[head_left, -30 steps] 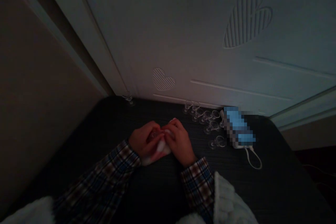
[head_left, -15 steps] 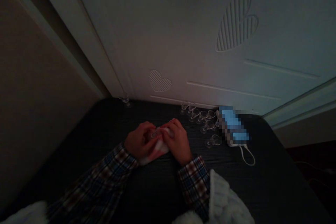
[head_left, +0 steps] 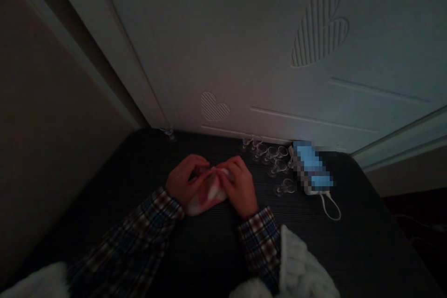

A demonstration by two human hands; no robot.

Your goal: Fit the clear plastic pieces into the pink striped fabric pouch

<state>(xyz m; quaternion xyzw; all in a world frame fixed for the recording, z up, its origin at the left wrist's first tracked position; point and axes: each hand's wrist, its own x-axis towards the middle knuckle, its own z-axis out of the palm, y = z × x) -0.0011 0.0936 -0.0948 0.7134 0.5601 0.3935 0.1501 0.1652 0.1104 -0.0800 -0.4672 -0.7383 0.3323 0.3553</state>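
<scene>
The room is dim. My left hand [head_left: 185, 180] and my right hand [head_left: 239, 186] meet over a dark table [head_left: 139, 181], fingers curled and pressed together at the tips. Between them lies a pale pink-and-white cloth [head_left: 206, 195], gripped by both hands. A small clear glass seems to be pinched at my left fingertips, though it is hard to make out. Several small clear stemmed glasses [head_left: 272, 157] stand in a cluster to the right of my right hand, near the table's back edge.
A glowing phone [head_left: 310, 170] with a white cable [head_left: 330, 207] lies right of the glasses. One lone small glass [head_left: 169, 133] stands at the back left corner. A white panel with heart shapes [head_left: 214, 106] rises behind the table. Plaid sleeves and white fleece cover my arms.
My hands stay together in the same spot. The cloth has shifted in my fingers and more of its pink side shows now.
</scene>
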